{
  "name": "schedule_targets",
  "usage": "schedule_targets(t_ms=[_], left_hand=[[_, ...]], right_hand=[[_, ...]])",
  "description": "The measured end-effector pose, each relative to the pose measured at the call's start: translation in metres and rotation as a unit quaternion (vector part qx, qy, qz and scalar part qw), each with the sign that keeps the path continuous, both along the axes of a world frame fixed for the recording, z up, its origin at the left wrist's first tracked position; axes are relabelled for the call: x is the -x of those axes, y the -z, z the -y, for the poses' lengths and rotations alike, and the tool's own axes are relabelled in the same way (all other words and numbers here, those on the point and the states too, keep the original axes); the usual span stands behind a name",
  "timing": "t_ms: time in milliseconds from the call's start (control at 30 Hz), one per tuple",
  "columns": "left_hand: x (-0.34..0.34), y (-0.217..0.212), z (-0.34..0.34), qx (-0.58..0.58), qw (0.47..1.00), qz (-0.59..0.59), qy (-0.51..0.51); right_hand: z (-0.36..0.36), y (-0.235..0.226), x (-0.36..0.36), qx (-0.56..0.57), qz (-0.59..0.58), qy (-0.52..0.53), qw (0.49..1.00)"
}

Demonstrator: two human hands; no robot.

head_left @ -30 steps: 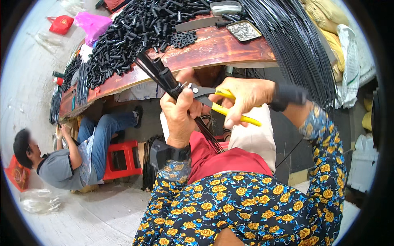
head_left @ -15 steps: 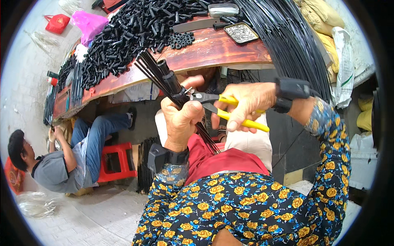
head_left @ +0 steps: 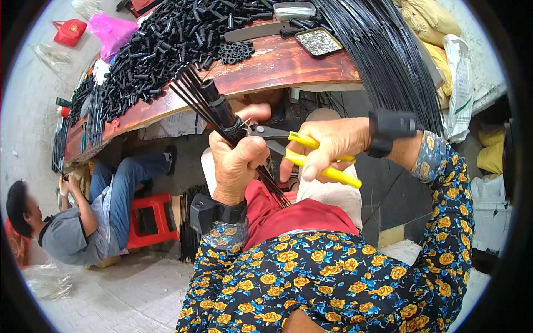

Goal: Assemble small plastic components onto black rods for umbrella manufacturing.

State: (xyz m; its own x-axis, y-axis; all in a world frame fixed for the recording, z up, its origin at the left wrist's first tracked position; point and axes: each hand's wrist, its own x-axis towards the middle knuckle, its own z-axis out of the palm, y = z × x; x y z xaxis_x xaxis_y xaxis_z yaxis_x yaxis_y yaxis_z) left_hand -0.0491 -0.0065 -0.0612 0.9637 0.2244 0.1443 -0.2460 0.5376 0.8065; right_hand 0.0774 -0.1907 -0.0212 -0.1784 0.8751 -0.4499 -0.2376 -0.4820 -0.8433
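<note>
My left hand (head_left: 233, 169) is closed round a bundle of thin black rods (head_left: 191, 100), which slants from upper left down toward my lap. Against the rods, above my thumb, sits a black tubular fitting (head_left: 217, 104). A small pale wire or tie (head_left: 246, 123) sticks out at the bundle beside my left index finger. My right hand (head_left: 330, 141) grips yellow-handled pliers (head_left: 341, 177), its fingers spread over the handles. Their grey jaws point left and meet the bundle at the pale wire; whether they pinch it I cannot tell.
A reddish wooden table (head_left: 277, 58) arcs ahead, bearing a heap of black tubular parts (head_left: 161, 50), a tray of small metal pieces (head_left: 318, 41) and long black rods (head_left: 383, 61). At left a person (head_left: 72, 227) sits beside a red stool (head_left: 152, 221), hands raised. Yellow sacks (head_left: 430, 22) stand far right.
The whole view has shifted slightly, so most things lie a little further left. Both hands keep their holds, and the plier jaws stay at the pale wire.
</note>
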Motion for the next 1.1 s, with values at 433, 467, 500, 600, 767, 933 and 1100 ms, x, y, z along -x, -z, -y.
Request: schedule_targets(t_ms=[433, 467, 500, 600, 767, 933, 1100], left_hand=[[-0.003, 0.002, -0.001, -0.092, 0.996, -0.008, 0.002], [-0.003, 0.003, 0.0, -0.087, 0.996, -0.01, 0.013], [-0.001, 0.001, 0.001, -0.11, 0.994, -0.028, 0.008], [-0.001, 0.002, -0.001, -0.099, 0.995, -0.019, -0.015], [-0.006, 0.012, -0.001, -0.047, 0.999, 0.002, -0.017], [-0.005, 0.001, -0.01, 0.027, 0.996, -0.091, -0.006], [-0.008, -0.006, -0.003, 0.034, 0.989, -0.14, -0.036]], right_hand=[[0.01, -0.016, -0.011, -0.059, 0.254, 0.044, 0.964], [0.012, -0.021, -0.017, 0.028, 0.072, -0.002, 0.997], [0.008, -0.017, -0.02, 0.035, 0.065, -0.037, 0.997], [0.005, -0.006, -0.005, -0.116, 0.432, 0.014, 0.895], [0.008, 0.01, 0.027, -0.088, 0.669, 0.098, 0.731], [0.004, 0.001, 0.019, -0.155, 0.662, 0.112, 0.725], [0.006, -0.003, 0.02, -0.174, 0.766, 0.113, 0.608]])
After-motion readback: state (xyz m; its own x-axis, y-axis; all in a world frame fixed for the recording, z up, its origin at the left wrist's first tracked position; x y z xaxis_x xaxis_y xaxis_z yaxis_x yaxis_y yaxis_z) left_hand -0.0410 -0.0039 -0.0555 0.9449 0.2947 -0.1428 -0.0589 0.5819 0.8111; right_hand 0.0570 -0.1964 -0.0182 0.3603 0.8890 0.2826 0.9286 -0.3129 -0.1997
